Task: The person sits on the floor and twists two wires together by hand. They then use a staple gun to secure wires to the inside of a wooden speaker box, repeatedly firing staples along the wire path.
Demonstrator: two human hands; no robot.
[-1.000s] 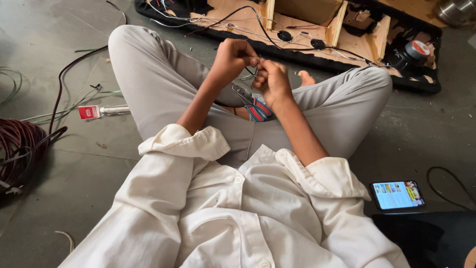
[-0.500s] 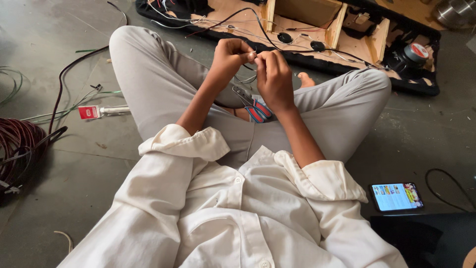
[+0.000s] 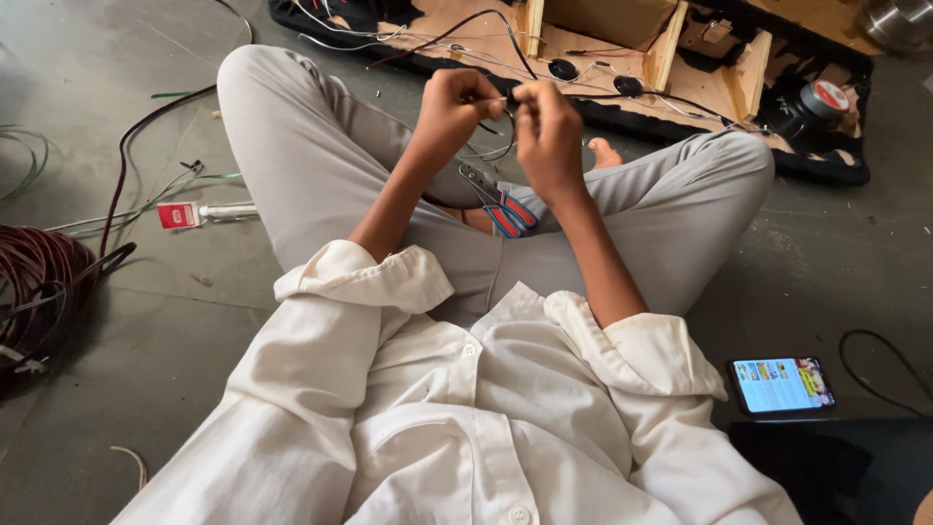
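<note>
Since the person sits cross-legged on the floor, the work is raised above the lap where both hands can meet:
Left hand (image 3: 457, 105): fingers pinched shut on a thin wire (image 3: 494, 98), seemingly to hold it steady
Right hand (image 3: 547, 122): fingers closed on the same wire just beside the left, tips nearly touching, as if twisting or stripping its end
Wire: held in the air between the two hands, above the knees; its loose run loops down toward the lap
Pliers (image 3: 499, 202): red and blue handles, resting in the lap below the hands, kept within easy reach
Board (image 3: 603, 44): wooden frame with wires and black discs, on the floor beyond the knees
Tape roll (image 3: 822, 98): at the board's right end
Cable coil (image 3: 34, 292): dark red, well apart on the left
Tube (image 3: 199, 213): red-labelled, on the floor near the left knee
Phone (image 3: 782, 384): screen lit, on the floor at the right hip
</note>
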